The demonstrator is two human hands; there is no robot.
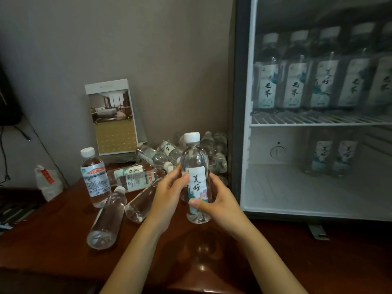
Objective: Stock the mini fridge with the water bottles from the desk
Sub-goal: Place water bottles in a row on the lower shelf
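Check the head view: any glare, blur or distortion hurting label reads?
Head view: dim overall, no hard glare; the desk shows a soft glossy reflection below the held bottle, whose label is sharp. Same view: shelf bottles inside the fridge look soft and smeared, leaning outward near the right edge from wide-angle distortion.

Hotel room: room-photo calendar point(113, 117) on wooden desk point(53, 240) beside stocked mini fridge point(237, 102).

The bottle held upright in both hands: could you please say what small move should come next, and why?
Probably carry the bottle right onto the fridge's lower floor, beside the two bottles standing there; the upper shelf looks full across.
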